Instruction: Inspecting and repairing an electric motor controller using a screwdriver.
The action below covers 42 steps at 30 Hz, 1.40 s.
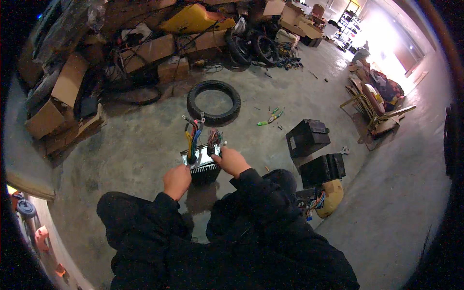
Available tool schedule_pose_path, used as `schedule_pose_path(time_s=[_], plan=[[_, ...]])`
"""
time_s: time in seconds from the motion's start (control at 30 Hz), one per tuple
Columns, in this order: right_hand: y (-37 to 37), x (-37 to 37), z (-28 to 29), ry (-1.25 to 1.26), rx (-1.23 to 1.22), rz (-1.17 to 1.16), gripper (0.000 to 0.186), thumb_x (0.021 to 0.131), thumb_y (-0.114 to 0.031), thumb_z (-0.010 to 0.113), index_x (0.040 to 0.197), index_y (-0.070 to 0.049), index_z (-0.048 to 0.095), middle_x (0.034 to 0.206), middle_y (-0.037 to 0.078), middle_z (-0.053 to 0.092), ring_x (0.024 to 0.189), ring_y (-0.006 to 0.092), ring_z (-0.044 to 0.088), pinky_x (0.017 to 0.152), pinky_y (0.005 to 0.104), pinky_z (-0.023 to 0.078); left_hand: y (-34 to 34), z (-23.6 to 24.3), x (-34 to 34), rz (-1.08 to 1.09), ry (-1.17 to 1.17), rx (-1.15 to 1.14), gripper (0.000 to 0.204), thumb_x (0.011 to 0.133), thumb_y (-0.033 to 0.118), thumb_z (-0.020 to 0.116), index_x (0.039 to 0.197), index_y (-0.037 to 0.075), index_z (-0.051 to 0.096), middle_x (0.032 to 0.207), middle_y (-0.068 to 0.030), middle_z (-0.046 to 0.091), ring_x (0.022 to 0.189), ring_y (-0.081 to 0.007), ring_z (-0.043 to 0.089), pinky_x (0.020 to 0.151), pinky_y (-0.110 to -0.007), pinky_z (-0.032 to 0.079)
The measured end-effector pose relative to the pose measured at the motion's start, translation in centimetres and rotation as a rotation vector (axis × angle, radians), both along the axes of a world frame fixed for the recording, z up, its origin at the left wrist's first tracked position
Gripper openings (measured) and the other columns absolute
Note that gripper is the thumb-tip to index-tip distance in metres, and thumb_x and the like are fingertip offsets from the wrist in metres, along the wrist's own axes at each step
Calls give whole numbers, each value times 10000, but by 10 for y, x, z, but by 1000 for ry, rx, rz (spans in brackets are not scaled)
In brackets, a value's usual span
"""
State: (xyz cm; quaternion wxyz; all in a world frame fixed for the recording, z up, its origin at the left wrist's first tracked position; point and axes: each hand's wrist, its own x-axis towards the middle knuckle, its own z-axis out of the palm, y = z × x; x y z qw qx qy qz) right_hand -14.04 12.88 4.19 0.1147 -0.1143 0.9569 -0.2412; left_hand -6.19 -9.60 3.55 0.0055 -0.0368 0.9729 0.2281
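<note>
A finned metal box, like a motor controller [205, 176], is held up between my hands over the concrete floor. Its upper face is silvery and its near side shows dark cooling fins. Thick coloured cables [194, 137] with ring terminals rise from its left part, and a bundle of thin wires [214, 136] comes out on the right. My left hand [177, 182] is closed on the box's left near corner. At the right end, my right hand [233, 162] grips the box close to the thin wires, its fingertips partly hidden.
Beyond the box lies a black tyre [233, 112]. Green-handled tools [273, 117] lie to its right. Two black battery-like cases [309, 137] [323, 169] stand at right, near a wire bundle [316, 200]. Cardboard boxes [70, 79] are piled far left; a folded chair [374, 104] leans far right.
</note>
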Motion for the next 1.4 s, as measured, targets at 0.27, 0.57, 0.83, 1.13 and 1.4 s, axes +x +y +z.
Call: schedule_pose_path(time_s=[0.27, 0.57, 0.83, 1.13, 1.4], plan=[[2, 5, 22, -50, 21, 23, 516, 942, -435, 650, 1117, 48, 602, 1035, 301, 696, 1009, 479, 665, 866, 556, 530, -11, -5, -1, -63, -19, -9, 353, 1004, 325, 523, 869, 42, 686, 821, -210, 712, 761, -450, 679, 693, -579, 518], [15, -3, 14, -14, -89, 76, 731, 777, -344, 862, 1313, 17, 519, 1209, 279, 642, 1138, 456, 620, 955, 500, 512, -6, 19, -2, -55, -32, 51, 403, 902, 359, 723, 1075, 7, 630, 1006, -224, 703, 966, -405, 686, 794, -521, 540], [18, -10, 9, -85, -300, 126, 972, 662, -199, 951, 1453, -21, 415, 1386, 246, 560, 1304, 396, 556, 1072, 435, 464, -19, -7, -27, -117, 91, 274, 1201, 593, 248, 981, 1512, -57, 269, 1478, -294, 438, 1366, -453, 458, 1126, -464, 417], [21, -13, 0, -39, -406, 286, 1210, 605, -84, 937, 1592, -32, 239, 1471, 212, 507, 1402, 344, 483, 1140, 390, 410, -17, -3, -41, -337, 114, 255, 898, 601, 193, 911, 1363, 13, 471, 1337, -188, 540, 1275, -412, 520, 1046, -464, 456], [14, -8, 8, 53, -300, 225, 949, 593, -175, 959, 1387, -21, 463, 1308, 206, 606, 1242, 383, 585, 1044, 426, 479, -27, -15, -54, -421, 136, 315, 871, 549, 213, 919, 1313, 61, 529, 1264, -148, 567, 1185, -405, 565, 972, -465, 487]])
